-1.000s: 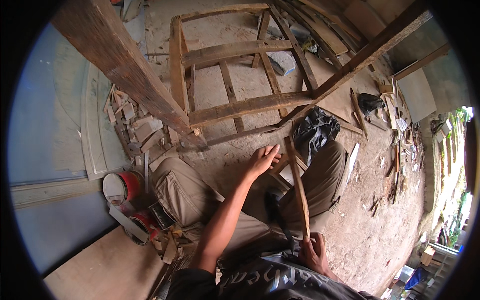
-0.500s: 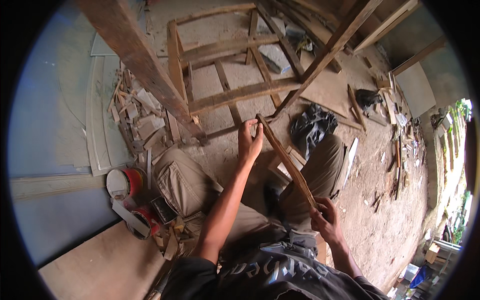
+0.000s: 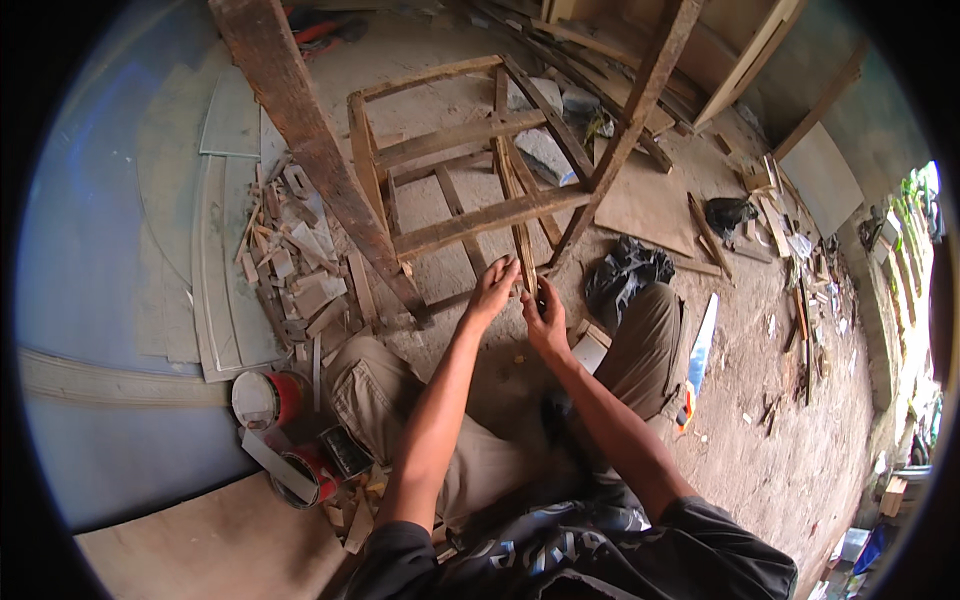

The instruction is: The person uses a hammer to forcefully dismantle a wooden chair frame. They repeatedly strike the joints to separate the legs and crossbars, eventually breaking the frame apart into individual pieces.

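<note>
A narrow, rough strip of wood points away from me into a wooden chair-like frame, crossing its near rail. My right hand grips the strip's near end. Close beside it, my left hand pinches the strip from the left with its fingers. The frame has several rails and crosspieces, and two long legs slant up toward me, the left one thicker in view. Whether the strip runs over or under the near rail I cannot tell for certain.
Wood offcuts are heaped left of the frame. Opened red cans stand by my left knee. A handsaw with an orange handle lies right of my right knee, and a black plastic bag sits beyond that knee.
The strip has swung from slanting across my lap to pointing forward into the frame. My right hand has moved forward and left, next to my left hand.
</note>
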Demonstrator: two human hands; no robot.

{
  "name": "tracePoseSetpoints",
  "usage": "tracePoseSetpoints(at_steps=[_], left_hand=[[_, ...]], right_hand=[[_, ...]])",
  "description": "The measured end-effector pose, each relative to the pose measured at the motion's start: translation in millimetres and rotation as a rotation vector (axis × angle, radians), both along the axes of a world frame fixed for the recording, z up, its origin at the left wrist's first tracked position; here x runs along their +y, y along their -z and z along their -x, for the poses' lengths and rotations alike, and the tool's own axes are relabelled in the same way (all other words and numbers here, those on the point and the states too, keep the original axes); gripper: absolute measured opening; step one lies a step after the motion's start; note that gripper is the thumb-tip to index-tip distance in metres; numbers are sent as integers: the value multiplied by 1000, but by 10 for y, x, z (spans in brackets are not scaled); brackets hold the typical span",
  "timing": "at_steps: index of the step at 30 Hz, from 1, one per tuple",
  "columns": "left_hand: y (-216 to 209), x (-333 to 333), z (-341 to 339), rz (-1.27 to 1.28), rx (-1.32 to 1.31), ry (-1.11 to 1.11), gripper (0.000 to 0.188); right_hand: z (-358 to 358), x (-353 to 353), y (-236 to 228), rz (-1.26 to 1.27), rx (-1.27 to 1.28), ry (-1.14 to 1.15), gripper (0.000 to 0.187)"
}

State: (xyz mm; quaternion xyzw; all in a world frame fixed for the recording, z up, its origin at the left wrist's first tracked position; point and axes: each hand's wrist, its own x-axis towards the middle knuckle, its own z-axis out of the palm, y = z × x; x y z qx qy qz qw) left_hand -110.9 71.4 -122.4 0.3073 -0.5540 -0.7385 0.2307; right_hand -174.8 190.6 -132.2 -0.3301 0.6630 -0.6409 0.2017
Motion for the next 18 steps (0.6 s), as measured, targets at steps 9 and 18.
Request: tracePoseSetpoints(at_steps=[9,18], left_hand=[[441,-774,1006,-183,206,-160,40],[561,-446,1725,-6,117,-56,47]], right_hand=[[453,-316,-418,-103,503,-16,44],[1222,1157,-837,-232,-96,-5,32]])
